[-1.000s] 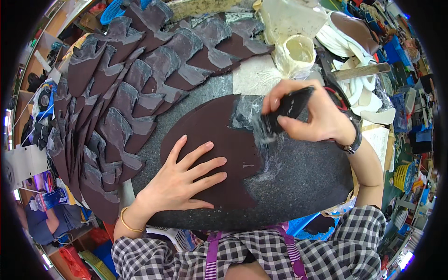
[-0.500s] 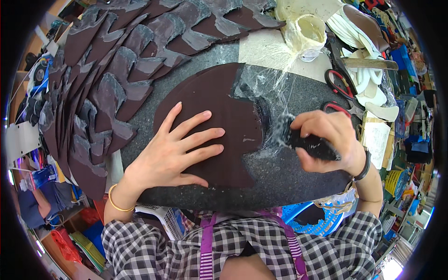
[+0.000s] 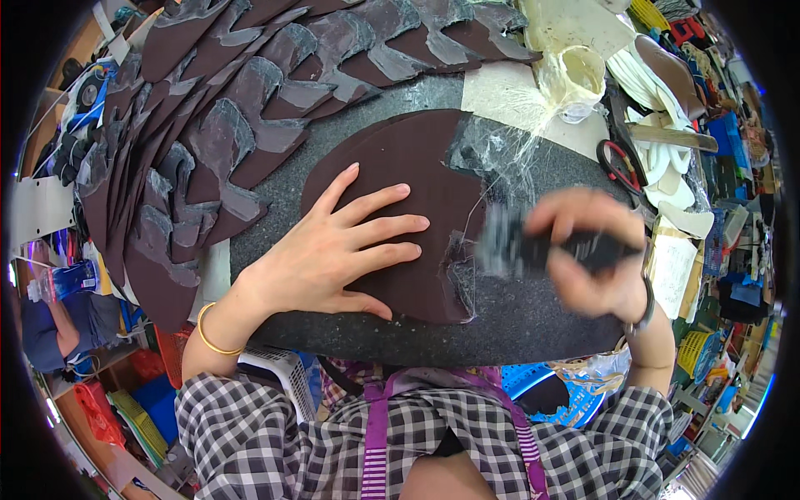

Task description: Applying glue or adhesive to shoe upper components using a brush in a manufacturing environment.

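Observation:
My left hand (image 3: 333, 237) lies flat with its fingers spread on a dark brown, rounded leather-like piece (image 3: 408, 150), pressing it against the black stone slab (image 3: 542, 321). In my right hand (image 3: 596, 242) is a black-handled glue brush (image 3: 508, 246), blurred by motion. Its bristles are at the piece's notched right edge. Greyish wet glue coats that edge at the upper and lower corners, and thin strands stretch from it. Beyond the piece stands a glue-crusted pot (image 3: 579, 75) with whitish strings running down its side.
Many overlapping brown pieces (image 3: 275, 125) with glued edges fan across the left and far side. Red-and-black scissors (image 3: 621, 162), a wooden stick (image 3: 675, 137) and white cut pieces (image 3: 667, 179) lie at the right. Below the slab sit a blue basket (image 3: 575, 408) and a white basket (image 3: 287, 375).
The brush has swept along the notched edge, and glue now shows on the piece's lower right corner. My left hand stays spread on the piece; the whole view has shifted slightly.

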A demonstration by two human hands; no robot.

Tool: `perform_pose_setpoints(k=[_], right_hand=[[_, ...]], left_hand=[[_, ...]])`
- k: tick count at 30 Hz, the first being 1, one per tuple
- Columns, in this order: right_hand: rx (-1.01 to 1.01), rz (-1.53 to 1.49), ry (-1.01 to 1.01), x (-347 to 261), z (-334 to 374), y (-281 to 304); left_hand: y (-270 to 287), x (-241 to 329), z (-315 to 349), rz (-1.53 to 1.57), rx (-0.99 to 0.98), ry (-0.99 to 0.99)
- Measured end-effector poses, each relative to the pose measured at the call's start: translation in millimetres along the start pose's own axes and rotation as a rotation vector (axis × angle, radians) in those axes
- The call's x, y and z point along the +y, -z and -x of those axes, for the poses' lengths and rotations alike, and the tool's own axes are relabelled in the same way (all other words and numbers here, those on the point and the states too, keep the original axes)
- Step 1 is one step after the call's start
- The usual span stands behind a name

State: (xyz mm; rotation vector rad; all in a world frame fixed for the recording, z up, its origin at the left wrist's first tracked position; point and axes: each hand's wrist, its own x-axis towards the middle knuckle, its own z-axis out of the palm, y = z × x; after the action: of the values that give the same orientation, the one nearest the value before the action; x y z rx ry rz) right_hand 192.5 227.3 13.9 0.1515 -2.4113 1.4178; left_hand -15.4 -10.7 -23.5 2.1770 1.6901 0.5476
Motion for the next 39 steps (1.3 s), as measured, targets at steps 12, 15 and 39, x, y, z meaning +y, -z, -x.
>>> perform_pose_setpoints(k=[12,15,39], right_hand=[[0.22,0.255,-0.004,58.5,-91.2,-8.7],[0.18,0.333,-0.047,44.7,-93.3,-14.5],[-0.278,0.059,-0.034,-26.4,4.5,-39.0]], left_hand=[[1.1,0.9,-6.5,0.036,-0.038,0.012],[1.3,1.1,-3.9,0.047,-0.044,0.03],[-3.5,3.9,-2.7,-0.093,0.02,-0.021]])
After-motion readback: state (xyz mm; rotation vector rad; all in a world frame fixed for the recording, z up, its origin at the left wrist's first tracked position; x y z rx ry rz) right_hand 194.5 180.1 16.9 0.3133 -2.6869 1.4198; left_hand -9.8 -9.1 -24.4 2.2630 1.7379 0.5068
